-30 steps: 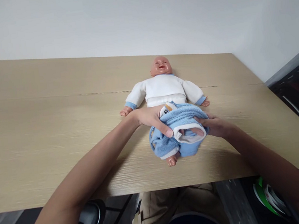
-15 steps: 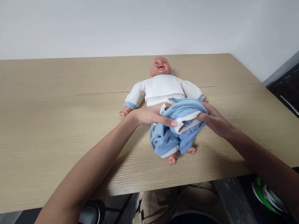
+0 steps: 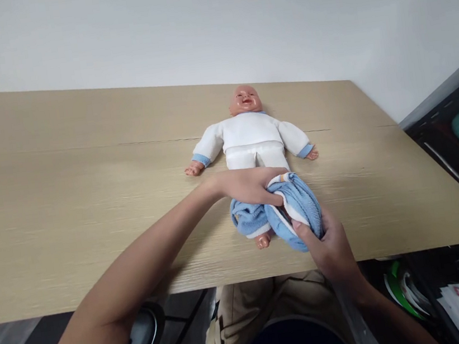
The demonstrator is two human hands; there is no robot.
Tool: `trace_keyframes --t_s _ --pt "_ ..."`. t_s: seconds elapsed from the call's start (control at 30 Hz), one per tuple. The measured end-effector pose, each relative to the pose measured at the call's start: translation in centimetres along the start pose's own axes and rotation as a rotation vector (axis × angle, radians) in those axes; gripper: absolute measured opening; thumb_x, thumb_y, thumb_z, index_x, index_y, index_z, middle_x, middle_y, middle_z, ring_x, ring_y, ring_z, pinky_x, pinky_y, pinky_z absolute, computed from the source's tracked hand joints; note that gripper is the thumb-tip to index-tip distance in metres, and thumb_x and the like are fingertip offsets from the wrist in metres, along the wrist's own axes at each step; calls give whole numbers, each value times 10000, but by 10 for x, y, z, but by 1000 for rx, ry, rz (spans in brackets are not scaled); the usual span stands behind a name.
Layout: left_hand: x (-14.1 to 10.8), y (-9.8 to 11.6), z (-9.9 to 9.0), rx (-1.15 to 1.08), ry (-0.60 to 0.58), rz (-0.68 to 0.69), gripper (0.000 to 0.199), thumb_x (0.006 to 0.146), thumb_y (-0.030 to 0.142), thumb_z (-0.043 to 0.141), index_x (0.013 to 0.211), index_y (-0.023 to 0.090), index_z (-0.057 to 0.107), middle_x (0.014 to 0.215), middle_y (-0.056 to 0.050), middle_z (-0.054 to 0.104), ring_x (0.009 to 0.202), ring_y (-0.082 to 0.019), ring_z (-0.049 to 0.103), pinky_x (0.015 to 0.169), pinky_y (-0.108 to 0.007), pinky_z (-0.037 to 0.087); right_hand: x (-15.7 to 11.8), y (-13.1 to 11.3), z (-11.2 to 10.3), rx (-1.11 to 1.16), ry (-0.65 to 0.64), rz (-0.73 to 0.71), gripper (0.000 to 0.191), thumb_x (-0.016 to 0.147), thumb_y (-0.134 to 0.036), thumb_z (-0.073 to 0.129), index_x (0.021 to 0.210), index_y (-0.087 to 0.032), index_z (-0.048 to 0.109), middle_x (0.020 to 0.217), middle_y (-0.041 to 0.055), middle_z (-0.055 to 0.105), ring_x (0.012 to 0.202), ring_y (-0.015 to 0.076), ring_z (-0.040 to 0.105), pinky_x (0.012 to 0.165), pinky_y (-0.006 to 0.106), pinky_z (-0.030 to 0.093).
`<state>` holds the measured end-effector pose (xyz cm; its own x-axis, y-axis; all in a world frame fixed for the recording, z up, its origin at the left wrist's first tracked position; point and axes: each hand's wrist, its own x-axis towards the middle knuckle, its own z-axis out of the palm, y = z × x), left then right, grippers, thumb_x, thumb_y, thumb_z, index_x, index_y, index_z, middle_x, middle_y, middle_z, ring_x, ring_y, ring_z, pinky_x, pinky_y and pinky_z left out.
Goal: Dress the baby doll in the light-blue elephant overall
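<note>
Tan trousers (image 3: 273, 307) show below the worktop's (image 3: 91, 213) near edge. Just beyond that edge, the person's right hand (image 3: 330, 246) has its thumb and fingers clamped on a bunched blue garment (image 3: 307, 201) with white trim. The garment lies around the doll's lower legs; one bare foot (image 3: 263, 240) pokes out toward the near edge, the other is hidden. Across the legs, the left hand (image 3: 252, 186) has its fingers clamped on the garment's farther rim. The doll (image 3: 252, 132), dressed in white, lies face up, arms spread, head toward the far edge.
</note>
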<state>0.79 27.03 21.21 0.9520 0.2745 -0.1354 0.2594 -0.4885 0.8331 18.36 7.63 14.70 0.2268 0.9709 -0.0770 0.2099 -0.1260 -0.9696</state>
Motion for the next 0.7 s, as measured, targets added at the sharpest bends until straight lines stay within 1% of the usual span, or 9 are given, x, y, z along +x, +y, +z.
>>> trace_keyframes --t_s 0.07,0.13,0.2,0.27,0.37,0.43,0.5,0.6,0.7 --pt "1 5 6 158 39 -130 470 893 367 752 1287 162 600 1226 -120 793 1066 -286 751 894 -352 545 1 7 -5 -92 81 -19 423 936 -511 773 1238 -217 803 1152 131 867 1038 363 790 896 450 640" --pt "4 12 12 280 36 -242 477 892 356 763 1280 169 555 1115 -101 787 949 -268 731 803 -334 494 2 11 -10 -197 159 -81 366 934 -486 739 1164 -211 812 1069 113 866 975 346 789 868 437 605" --pt "5 20 17 349 28 -312 490 905 357 776 1291 174 535 1076 -98 786 898 -267 719 764 -331 461 2 14 -15 -284 204 -135 300 943 -465 706 1068 -212 808 949 83 838 880 310 762 821 411 564" --pt "5 28 20 395 28 -359 533 913 371 797 1331 175 531 1123 -123 795 936 -287 731 772 -335 458 3 17 -18 -324 199 -162 252 952 -448 679 964 -218 784 880 62 788 823 275 721 776 382 533" --pt "3 36 23 442 7 -427 627 917 415 821 1412 173 521 1206 -160 796 1028 -325 747 793 -342 465 6 22 -18 -324 158 -204 219 941 -396 642 844 -221 733 912 59 718 838 248 693 767 363 522" --pt "2 39 23 448 -10 -449 680 916 438 822 1455 164 509 1212 -165 796 1035 -332 750 789 -344 464 8 25 -16 -311 131 -231 197 922 -362 622 846 -216 732 946 62 690 864 245 689 799 366 532" --pt "1 40 23 454 -25 -456 709 913 432 818 1483 155 500 1187 -157 797 1014 -330 749 776 -344 458 8 27 -14 -295 98 -244 190 916 -336 609 898 -210 750 964 62 678 892 248 692 841 376 545" --pt "-1 38 22 477 -38 -455 747 894 407 826 1513 156 492 1142 -144 797 982 -330 743 753 -345 446 4 26 -11 -275 54 -234 181 927 -314 610 957 -211 756 991 63 672 903 249 693 846 380 556" --pt "-3 35 22 488 -28 -439 784 873 443 840 1524 165 503 1124 -137 794 975 -339 739 752 -350 450 -4 23 -8 -267 20 -212 195 945 -303 625 1045 -220 771 1067 79 706 946 262 711 865 386 571"
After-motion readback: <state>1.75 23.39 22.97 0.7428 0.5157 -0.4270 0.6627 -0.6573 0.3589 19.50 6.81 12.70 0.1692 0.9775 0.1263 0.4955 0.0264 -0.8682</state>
